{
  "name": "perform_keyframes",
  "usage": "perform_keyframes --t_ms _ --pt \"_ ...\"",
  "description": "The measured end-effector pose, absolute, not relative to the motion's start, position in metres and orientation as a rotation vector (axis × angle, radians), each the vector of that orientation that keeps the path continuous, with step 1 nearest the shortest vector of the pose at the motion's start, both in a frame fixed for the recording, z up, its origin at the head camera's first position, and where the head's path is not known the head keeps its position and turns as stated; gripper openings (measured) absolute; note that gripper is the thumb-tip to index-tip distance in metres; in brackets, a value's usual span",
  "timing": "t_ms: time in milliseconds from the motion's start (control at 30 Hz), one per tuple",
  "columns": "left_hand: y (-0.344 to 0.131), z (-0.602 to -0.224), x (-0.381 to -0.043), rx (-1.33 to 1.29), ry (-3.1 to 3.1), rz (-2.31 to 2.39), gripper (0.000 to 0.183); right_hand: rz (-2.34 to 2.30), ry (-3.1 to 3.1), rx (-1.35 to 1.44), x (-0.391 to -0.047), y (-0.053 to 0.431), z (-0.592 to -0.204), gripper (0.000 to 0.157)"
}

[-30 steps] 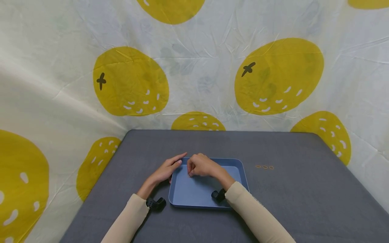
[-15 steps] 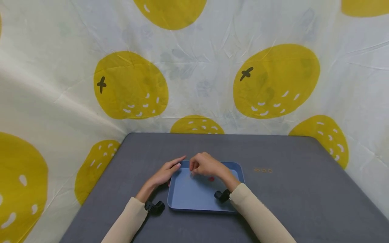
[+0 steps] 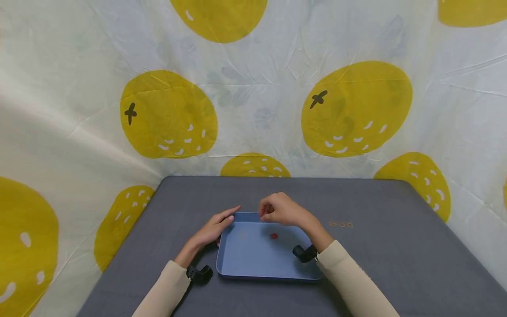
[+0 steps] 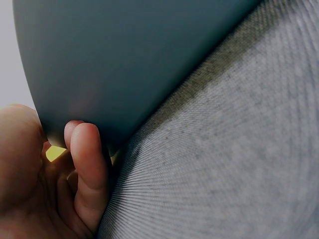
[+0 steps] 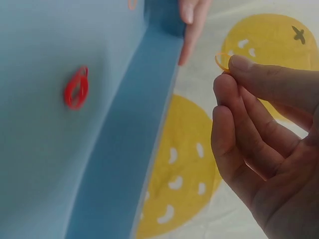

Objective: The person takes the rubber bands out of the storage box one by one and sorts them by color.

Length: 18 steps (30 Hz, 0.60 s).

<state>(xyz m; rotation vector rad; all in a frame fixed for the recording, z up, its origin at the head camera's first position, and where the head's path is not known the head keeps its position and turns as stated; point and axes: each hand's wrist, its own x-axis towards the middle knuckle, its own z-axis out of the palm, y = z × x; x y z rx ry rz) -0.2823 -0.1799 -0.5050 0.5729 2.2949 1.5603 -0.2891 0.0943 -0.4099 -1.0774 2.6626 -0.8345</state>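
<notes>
My right hand [image 3: 282, 208] is over the back wall of the blue tray [image 3: 257, 268]. Between thumb and index fingertip it pinches a small orange rubber band [image 5: 220, 62], seen in the right wrist view. Below it, on the tray floor, lies a red rubber band [image 3: 274, 236], looped in a small bunch. Another orange rubber band [image 5: 132, 4] lies farther left inside the tray. At the tray's back left corner, my left hand [image 3: 215, 228] grips the side, thumb at the rim and curled fingers [image 4: 88, 154] against the outer wall.
To the right of the tray, three orange rubber bands [image 3: 341, 224] lie in a row on the grey cloth-covered table [image 3: 396, 264]. Behind the table hangs a pale curtain [image 3: 261, 97] printed with yellow fruit.
My right hand has risen off the tray floor and moved right and back with the orange rubber band, uncovering the red one. The left hand keeps its place on the tray.
</notes>
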Motion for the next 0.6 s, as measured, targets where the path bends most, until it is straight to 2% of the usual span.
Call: perform_keyframes --t_ms 200,600 --pt "-0.182 -0.522 -0.293 0.595 2.332 1.55 0.044 -0.866 2.723 -1.058 -0.286 0.116 -0.402 0.004" --pt "-0.186 -0.523 -0.292 0.639 2.318 1.532 0.046 -0.954 2.779 -0.953 -0.281 0.154 -0.401 0.005"
